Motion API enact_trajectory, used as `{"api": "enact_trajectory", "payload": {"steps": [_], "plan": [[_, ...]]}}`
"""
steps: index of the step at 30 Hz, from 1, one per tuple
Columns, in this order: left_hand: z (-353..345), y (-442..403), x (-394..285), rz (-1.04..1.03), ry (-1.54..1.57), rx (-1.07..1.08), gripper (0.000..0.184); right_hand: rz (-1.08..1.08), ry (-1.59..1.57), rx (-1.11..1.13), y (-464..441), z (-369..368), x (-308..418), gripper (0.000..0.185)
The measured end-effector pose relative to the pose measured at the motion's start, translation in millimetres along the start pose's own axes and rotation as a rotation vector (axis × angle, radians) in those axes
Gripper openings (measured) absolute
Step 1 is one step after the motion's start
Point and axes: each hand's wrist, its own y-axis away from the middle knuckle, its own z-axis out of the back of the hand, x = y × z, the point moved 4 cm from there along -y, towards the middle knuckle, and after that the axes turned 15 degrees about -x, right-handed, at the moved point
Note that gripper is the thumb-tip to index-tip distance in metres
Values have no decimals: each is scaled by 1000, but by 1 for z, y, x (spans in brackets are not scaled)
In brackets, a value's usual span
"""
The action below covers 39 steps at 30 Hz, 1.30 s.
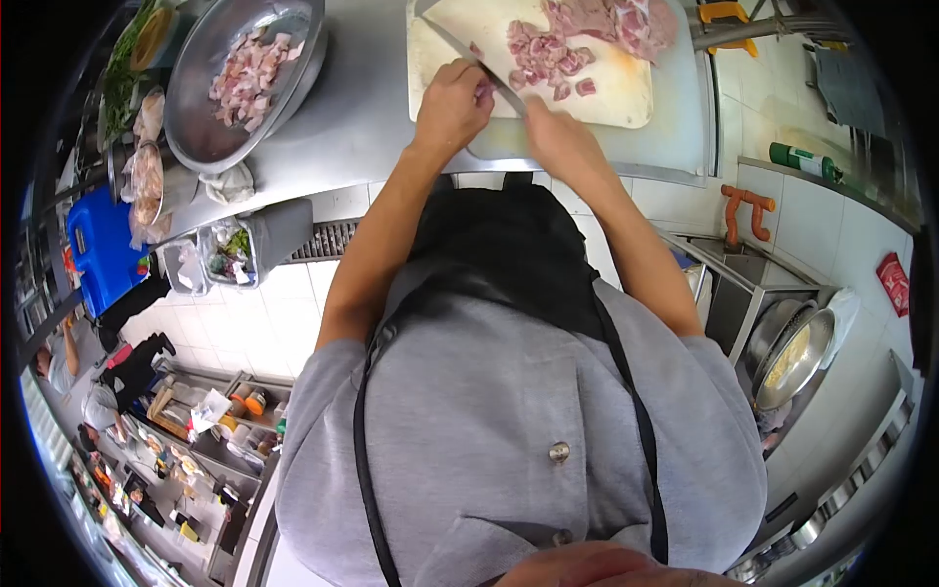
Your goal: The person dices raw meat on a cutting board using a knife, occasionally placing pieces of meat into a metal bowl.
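Through the head camera I am seeing the person's right hand (562,142), slightly blurred, closing around the handle of a long knife (452,41), whose blade is slanting up and to the left across a white cutting board (631,110). The left hand (452,110) is curling its fingers close against the blade, near the board's left edge; something pinkish is showing at its fingertips, but I am not able to tell whether it is gripping it. Just beyond the right hand, a cluster of chopped meat (538,61) is lying on the board, and a larger piece of meat (638,27) is resting farther up and to the right. The board is lying on a metal bench (362,78). To the left, a wide metal bowl (184,115) is holding more cut pieces (252,80). Below the bench's left end, a blue container (103,249) is standing out; farther off on that side, other people (108,396) are working.
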Motion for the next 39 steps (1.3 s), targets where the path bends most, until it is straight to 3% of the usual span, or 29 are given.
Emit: {"api": "enact_trajectory", "payload": {"steps": [3,5,8,16,18,21,28,30,32,34,36,38,39], "plan": [[5,5,3,20,-10,-46,11,8,-45,-23,43,23,-25,18],[14,1,2,140,165,-25,15,-24,34,1,59,40,-26,19],[32,-4,-5,210,114,-21,19,-90,77,23,59,45,-19,21],[13,0,2,113,-35,21,12,-61,87,81,50,33,2,17],[11,0,0,72,-69,39,10,56,8,21,30,8,3,15],[6,-4,2,76,-86,43,8,2,-69,-2,-8,-4,19,17],[-5,3,-4,38,-23,-125,6,-117,-57,41,38,43,-22,21],[-18,-5,-12,85,183,-114,6,-175,184,-93,32,74,-33,17],[-20,-26,-20,27,192,-129,5,-156,311,-150,21,85,-47,16],[-13,-66,-31,-202,30,-275,10,-148,441,-210,19,89,-55,15],[-27,-119,-36,-344,13,-68,14,-4,478,-290,23,81,-51,14],[-73,-156,-14,-466,-26,244,17,-22,461,-280,29,78,-36,14],[-91,-166,-3,-469,-26,247,17,-40,444,-265,34,75,-27,14]]}}
